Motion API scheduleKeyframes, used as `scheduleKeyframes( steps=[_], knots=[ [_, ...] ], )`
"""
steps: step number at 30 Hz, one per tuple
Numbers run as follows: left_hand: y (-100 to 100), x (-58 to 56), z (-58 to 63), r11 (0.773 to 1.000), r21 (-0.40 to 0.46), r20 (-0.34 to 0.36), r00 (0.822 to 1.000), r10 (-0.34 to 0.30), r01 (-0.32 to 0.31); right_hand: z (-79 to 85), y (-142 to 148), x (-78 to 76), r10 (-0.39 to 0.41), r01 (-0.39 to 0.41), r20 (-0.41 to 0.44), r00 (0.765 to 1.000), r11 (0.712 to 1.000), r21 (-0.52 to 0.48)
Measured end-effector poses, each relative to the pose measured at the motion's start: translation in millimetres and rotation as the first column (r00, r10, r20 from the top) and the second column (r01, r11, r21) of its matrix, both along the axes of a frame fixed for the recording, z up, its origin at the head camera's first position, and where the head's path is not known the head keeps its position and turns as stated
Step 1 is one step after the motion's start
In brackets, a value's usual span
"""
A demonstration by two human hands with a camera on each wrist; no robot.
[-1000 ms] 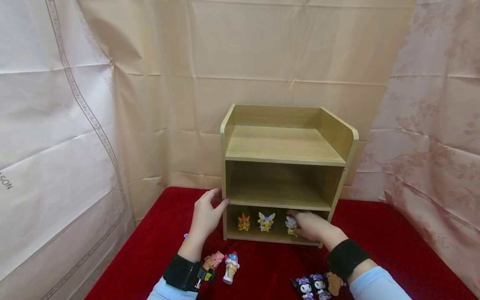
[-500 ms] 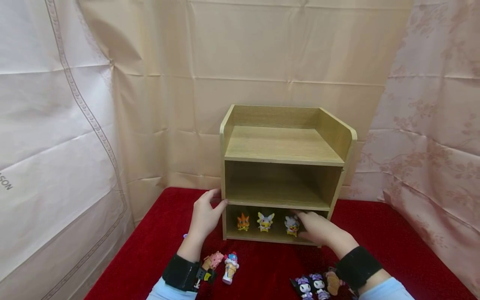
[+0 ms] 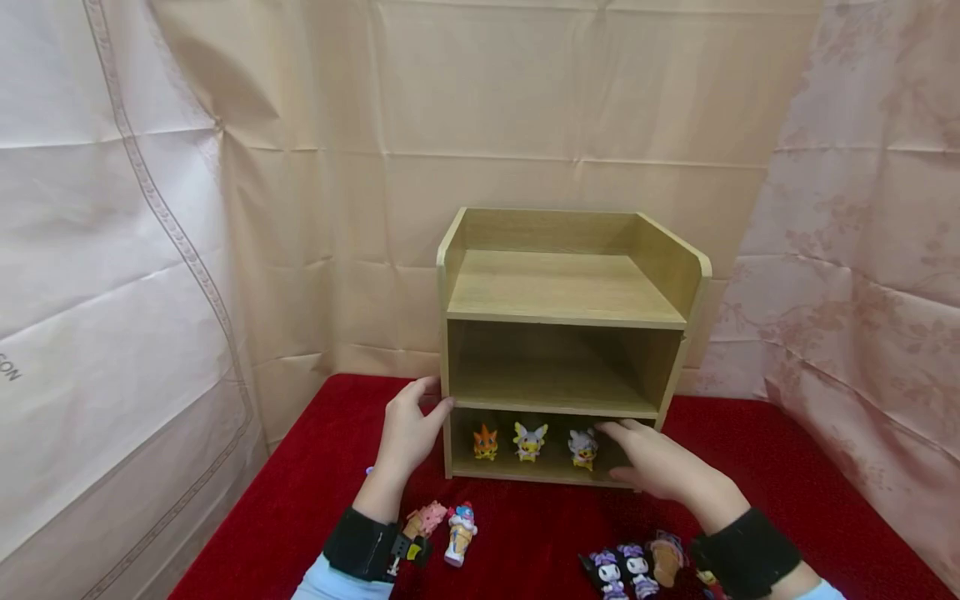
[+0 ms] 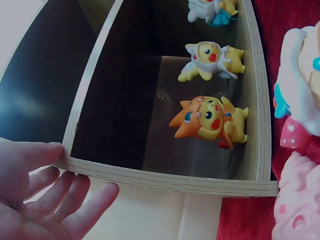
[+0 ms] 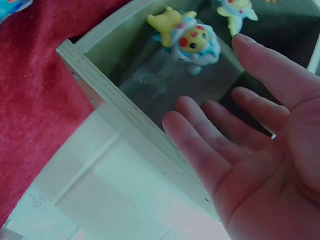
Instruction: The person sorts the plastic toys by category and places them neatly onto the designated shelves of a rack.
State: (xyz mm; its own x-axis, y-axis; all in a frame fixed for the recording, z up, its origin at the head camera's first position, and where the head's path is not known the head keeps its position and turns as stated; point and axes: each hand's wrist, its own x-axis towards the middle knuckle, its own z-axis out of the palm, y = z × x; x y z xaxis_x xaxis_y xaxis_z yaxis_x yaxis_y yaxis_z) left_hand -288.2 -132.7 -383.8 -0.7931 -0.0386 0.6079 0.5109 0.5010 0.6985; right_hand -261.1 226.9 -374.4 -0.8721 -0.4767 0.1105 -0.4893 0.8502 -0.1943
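Red cloth | fingers loose | left hand touching shelf edge | right hand clear of grey figurine

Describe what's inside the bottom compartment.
An orange-hooded figure, a white-hooded figure and a third figure. In head view, the right fingers hide part of the compartment's right end.

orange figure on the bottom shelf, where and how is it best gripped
Probably pinch the orange figure by both sides of its hooded head, coming from the open front of the cabinet: it stands upright, faces out, with gaps on either side.
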Motion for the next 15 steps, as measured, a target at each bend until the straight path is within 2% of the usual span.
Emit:
scheduleKeyframes(
  steps=[5,15],
  knots=[
    [0.3,-0.2,0.9,1.0,0.004,-0.009,1.0,-0.004,0.004,8.3,3.4,5.4,0.023,-0.022,0.012,1.0,0.999,-0.025],
    [0.8,-0.7,-0.5,1.0,0.001,-0.011,1.0,0.002,-0.002,26.2,15.4,15.8,0.125,-0.124,0.008,0.992,0.986,-0.109]
  ],
)
